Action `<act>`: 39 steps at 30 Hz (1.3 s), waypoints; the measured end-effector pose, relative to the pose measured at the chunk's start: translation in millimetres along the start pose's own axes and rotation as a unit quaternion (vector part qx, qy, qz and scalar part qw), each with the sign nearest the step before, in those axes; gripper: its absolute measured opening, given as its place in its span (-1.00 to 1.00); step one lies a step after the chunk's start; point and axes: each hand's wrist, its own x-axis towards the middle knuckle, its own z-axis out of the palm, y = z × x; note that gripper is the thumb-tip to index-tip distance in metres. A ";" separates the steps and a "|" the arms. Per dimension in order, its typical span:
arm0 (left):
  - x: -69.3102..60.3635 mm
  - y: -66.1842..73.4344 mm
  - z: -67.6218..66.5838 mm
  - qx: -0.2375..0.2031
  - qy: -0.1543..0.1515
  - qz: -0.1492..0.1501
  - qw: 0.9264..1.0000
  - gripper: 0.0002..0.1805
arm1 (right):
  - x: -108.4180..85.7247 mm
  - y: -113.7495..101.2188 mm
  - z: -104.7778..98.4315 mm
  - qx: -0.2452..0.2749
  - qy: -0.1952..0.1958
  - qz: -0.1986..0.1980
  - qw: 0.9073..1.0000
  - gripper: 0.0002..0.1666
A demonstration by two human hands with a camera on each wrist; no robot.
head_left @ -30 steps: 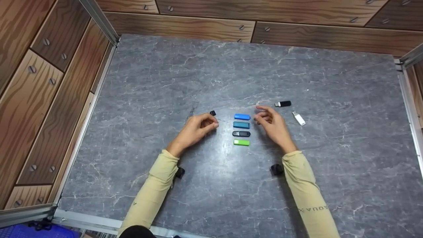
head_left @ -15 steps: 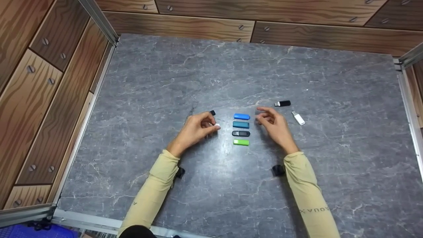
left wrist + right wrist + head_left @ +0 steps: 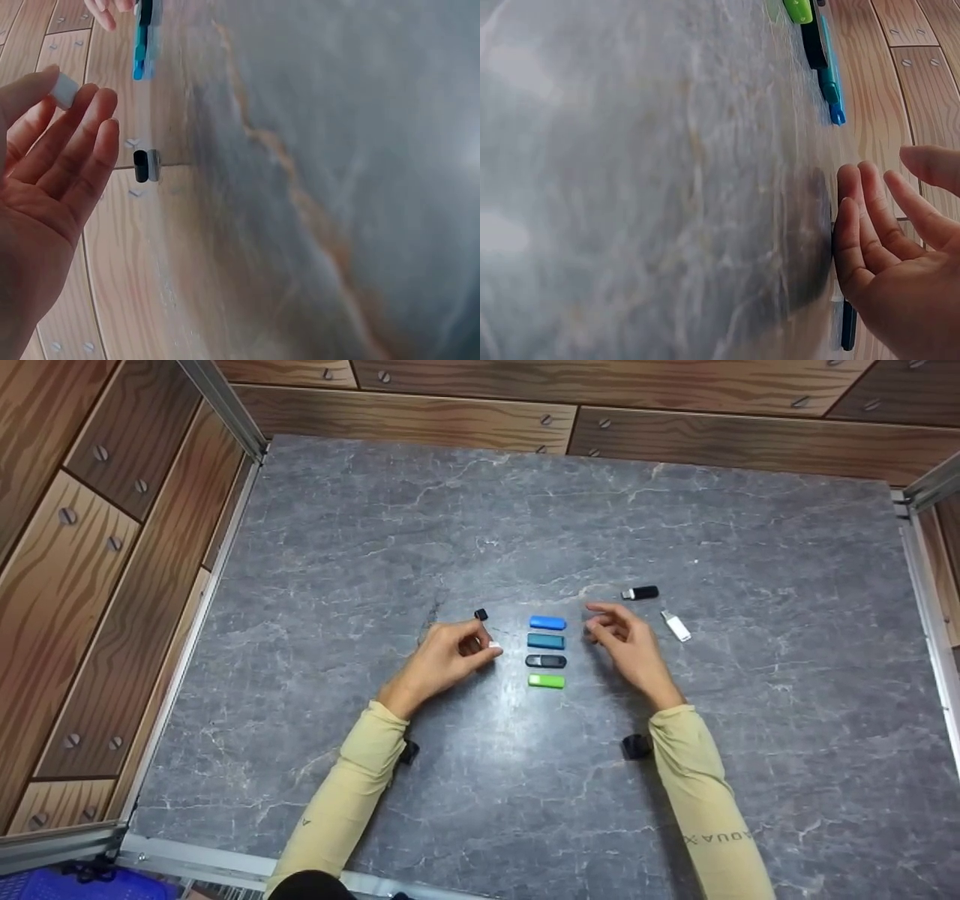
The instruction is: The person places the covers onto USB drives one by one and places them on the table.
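My left hand point(image 3: 446, 658) pinches a small white cap point(image 3: 64, 91) between thumb and fingertips, held above the table in the left wrist view. Just beyond those fingers lies a small black cap point(image 3: 481, 614). My right hand point(image 3: 634, 654) hovers to the right of the row of sticks with loosely bent fingers and holds nothing. Between the hands lie a blue USB stick point(image 3: 547, 623), a teal one point(image 3: 546, 641), a black one point(image 3: 546, 661) and a green one point(image 3: 547, 681), roughly parallel. Past the right hand lies a white USB stick point(image 3: 676, 627) with its metal plug bare.
A black USB stick point(image 3: 640, 593), plug exposed, lies behind the white one. The grey marbled table point(image 3: 390, 525) is bordered by wood-patterned panels point(image 3: 420, 416) at the back and sides. A blue basket point(image 3: 90, 883) shows below the front left corner.
The white cap, hidden at first, now shows between my left fingertips, and the thumb has shifted slightly right. My right hand has drifted a little to the right, away from the row.
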 end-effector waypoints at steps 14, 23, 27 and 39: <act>-1.5 2.0 -0.9 -0.017 -0.014 -0.015 1.000 -0.73 | -0.8 3.8 -0.9 0.011 0.000 -0.003 1.000 -0.51; -2.1 6.2 -2.4 0.026 -0.011 0.016 0.999 -0.69 | -0.4 5.0 -0.4 0.006 0.000 -0.008 1.000 -0.52; -1.4 8.2 -2.1 0.029 -0.013 0.007 0.999 -0.70 | -0.4 4.0 -0.7 0.010 0.000 -0.005 1.000 -0.52; -0.2 5.7 -1.5 -0.012 0.025 0.009 1.000 -0.76 | -0.6 5.8 -1.7 0.015 0.000 -0.009 1.000 -0.52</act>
